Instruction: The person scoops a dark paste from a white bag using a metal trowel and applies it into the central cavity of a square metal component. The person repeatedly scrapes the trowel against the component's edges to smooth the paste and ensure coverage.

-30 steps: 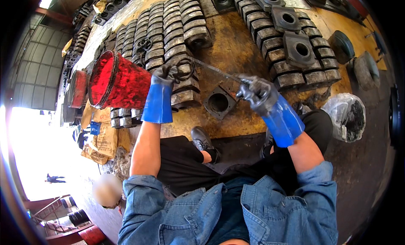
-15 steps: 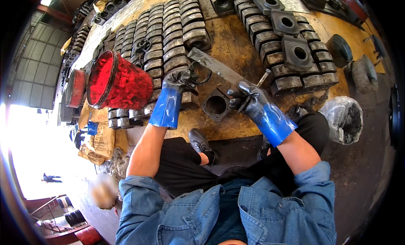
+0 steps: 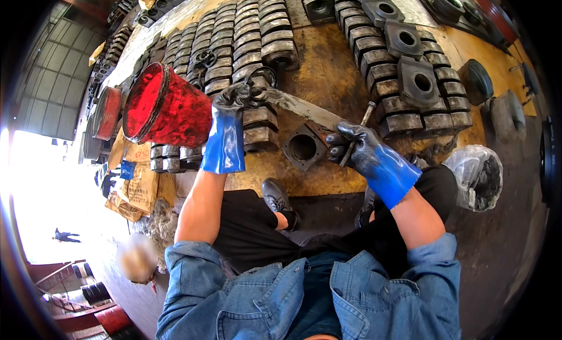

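Observation:
My left hand [image 3: 231, 103], in a blue glove with a blackened palm, grips a thin dark ring [image 3: 263, 77]. Its fingers are curled shut round the ring's lower part. In my right hand [image 3: 366, 149], gloved the same way, is a long flat grey metal bar [image 3: 304, 108], like a file or scraper. The bar slants up and left, its far end beside the ring; I cannot tell whether they touch. A short metal rod [image 3: 366, 113] also sticks out of the right fist. Below the bar, a square metal block [image 3: 304, 145] with a round hole lies on the stained board.
A red, black-smeared bucket [image 3: 181, 108] is tilted left of my left hand. Rows of curved metal blocks [image 3: 246, 41] stand ahead, with holed square blocks [image 3: 418, 82] on the right-hand rows. A plastic-lined container [image 3: 474, 177] is beside my right knee. Paper sacks [image 3: 140, 185] lie left.
My left hand has moved left and slightly up, and the ring now stands higher. My right hand has shifted slightly right and down, drawing the bar with it.

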A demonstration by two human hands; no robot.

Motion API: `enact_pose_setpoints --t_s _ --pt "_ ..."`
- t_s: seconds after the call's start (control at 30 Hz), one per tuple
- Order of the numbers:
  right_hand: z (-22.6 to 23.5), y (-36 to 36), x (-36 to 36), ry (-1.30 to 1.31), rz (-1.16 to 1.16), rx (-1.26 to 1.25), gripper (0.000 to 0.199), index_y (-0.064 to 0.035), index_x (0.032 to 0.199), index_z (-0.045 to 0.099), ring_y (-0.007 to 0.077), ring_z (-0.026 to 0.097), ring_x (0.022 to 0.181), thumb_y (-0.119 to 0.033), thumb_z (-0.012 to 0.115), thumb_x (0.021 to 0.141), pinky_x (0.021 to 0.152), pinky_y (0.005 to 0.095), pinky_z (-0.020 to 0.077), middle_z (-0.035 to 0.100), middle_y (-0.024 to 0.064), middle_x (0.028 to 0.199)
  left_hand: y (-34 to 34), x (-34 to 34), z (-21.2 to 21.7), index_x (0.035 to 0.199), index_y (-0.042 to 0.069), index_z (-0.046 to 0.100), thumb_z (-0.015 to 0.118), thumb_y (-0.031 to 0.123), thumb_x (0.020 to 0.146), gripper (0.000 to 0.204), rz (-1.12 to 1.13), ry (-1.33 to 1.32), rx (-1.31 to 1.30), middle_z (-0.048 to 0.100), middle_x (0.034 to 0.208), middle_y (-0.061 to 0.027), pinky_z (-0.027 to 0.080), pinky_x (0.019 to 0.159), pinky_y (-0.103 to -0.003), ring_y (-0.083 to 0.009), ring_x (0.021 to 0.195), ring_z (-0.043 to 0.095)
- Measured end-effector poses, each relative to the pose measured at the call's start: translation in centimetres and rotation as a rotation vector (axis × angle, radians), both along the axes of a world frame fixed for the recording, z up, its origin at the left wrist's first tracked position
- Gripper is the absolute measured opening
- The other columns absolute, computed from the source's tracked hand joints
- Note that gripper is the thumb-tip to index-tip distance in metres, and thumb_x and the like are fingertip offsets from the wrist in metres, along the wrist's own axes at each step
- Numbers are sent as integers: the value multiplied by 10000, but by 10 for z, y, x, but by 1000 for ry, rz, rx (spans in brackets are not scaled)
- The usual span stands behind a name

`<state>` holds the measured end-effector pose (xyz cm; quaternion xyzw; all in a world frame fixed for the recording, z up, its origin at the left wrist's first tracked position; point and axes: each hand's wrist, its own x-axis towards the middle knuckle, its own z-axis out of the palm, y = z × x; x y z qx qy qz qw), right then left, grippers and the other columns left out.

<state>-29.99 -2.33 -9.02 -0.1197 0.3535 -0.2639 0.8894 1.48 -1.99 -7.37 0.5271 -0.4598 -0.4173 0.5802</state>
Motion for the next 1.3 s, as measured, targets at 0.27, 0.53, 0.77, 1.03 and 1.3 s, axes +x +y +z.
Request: enact_pose_setpoints --t_s 0.27,0.53,0.77,1.03,1.3 --pt "-21 -10 3 -52 -2 107 329 -43 1182 500 290 635 615 -227 545 912 585 472 541 658 184 861 1 -1 -9 1061 6 616 483 197 955 256 -68 -114 -48 666 950 -122 535 733 -301 -222 831 650" --pt "-11 -5 9 202 -114 -423 356 49 1173 486 233 644 624 -137 564 880 519 329 547 645 176 883 7 1 -2 1087 5 601 473 206 960 270 -59 -149 -18 654 985 -135 537 751 -327 -238 866 644" --pt "-33 -11 5 51 -57 -648 310 62 1158 520 102 526 678 -27 546 863 600 211 456 542 36 817 16 10 2 1110 4 587 464 213 964 284 -41 -132 -16 644 1015 -147 539 767 -350 -253 896 639" --pt "-9 -3 -24 530 -58 -1069 398 73 1216 509 127 631 782 -159 575 900 594 194 467 663 132 941 32 61 46 1136 2 572 453 222 969 300 52 -44 -147 632 1050 -161 542 785 -375 -269 931 633" --pt "17 -6 -21 229 -23 -868 361 63 1185 510 240 677 701 -200 525 939 575 318 549 674 152 867 37 235 169 1184 8 536 431 259 974 344 473 -88 -346 595 1118 -179 521 832 -414 -294 1006 597"
